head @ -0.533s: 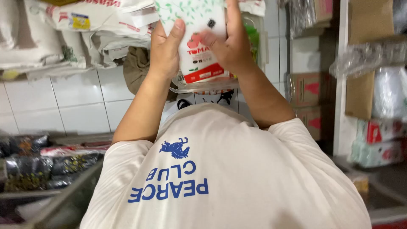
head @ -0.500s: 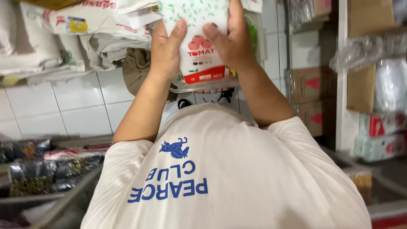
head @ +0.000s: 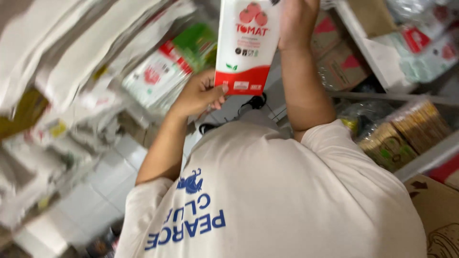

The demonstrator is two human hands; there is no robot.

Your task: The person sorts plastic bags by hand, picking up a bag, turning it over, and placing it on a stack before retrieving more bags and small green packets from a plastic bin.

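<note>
I hold a white packet with a red bottom band and pictures of tomatoes, raised in front of my chest. My left hand pinches its lower left corner between thumb and fingers. My right hand grips the packet's upper right side, with its fingertips cut off by the top of the frame. My white T-shirt with blue print fills the lower half of the view.
Stacked white sacks and red-and-green packets fill the left. A white tiled wall is below them. On the right, a white shelf holds cardboard boxes and wrapped brown packs. A cardboard box sits bottom right.
The view has tilted and come closer. My left hand has slid down from the packet's side to its lower left corner. My right hand has stayed on the upper right.
</note>
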